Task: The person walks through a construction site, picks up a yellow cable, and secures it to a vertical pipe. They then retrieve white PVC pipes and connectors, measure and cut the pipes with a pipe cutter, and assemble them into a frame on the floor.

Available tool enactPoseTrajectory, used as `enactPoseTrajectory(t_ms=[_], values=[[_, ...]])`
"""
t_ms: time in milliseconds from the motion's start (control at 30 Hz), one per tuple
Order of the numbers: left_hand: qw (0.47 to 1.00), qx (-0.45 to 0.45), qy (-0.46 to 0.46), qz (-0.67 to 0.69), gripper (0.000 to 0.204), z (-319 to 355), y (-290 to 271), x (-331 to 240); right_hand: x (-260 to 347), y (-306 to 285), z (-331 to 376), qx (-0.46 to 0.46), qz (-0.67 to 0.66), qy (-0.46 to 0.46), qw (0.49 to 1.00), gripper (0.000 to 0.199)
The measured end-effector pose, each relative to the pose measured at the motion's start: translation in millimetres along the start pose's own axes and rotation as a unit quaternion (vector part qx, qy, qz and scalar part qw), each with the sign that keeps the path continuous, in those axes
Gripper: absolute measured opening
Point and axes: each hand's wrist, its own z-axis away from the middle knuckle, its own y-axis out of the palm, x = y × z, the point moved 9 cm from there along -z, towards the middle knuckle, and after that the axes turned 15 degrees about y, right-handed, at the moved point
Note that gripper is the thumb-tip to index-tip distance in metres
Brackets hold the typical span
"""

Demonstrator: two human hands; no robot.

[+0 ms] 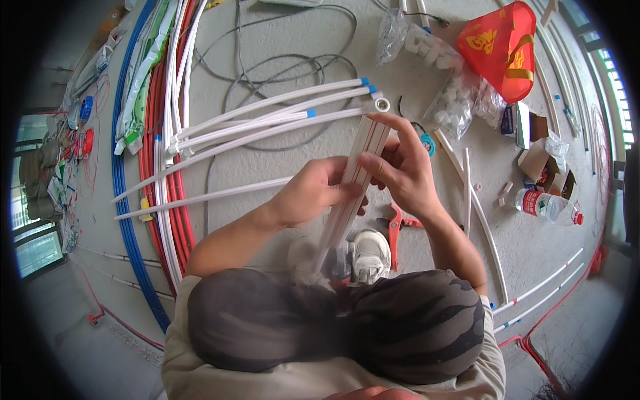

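Both hands meet over the knees on a bundle of white pipes (pixel 353 180) that slants from near the shoes up toward a white fitting (pixel 382 104). The left hand (pixel 310 193) is closed around the middle of the bundle; the right hand (pixel 400 170) pinches its upper part, fingers curled over the top. How many pipes it holds is hard to tell, perhaps three. Red cutters (pixel 395 230) lie on the floor just under the right wrist, and long white tubes with blue caps (pixel 267 113) lie beyond the hands
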Motion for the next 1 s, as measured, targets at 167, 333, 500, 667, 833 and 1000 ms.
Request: enactPoseTrajectory(t_ms=[167,333,500,667,833,1000], values=[[0.997,-0.065,0.038,0.027,0.035,-1,-11,4,-3,19,-8,0.020,0.058,-0.039,0.997,0.065],[0.968,-0.157,0.176,0.084,0.021,5,-48,-29,-27,18,-8,0.021,0.119,-0.017,0.993,0.068],[0.950,-0.176,0.239,0.100,0.022,5,-56,-41,-95,56,-3,0.208,0.067,0.173,0.960,0.037],[0.956,-0.188,0.193,0.118,0.028,7,-59,-32,-104,43,-4,0.189,0.044,0.225,0.955,0.024],[0.832,-0.344,0.307,-0.309,0.055,60,-81,-60,-100,1,-15,0.078,0.259,0.173,0.947,0.027],[0.523,0.012,0.296,-0.799,0.053,29,27,-63,-66,25,-13,0.066,0.470,-0.038,0.879,0.025]])
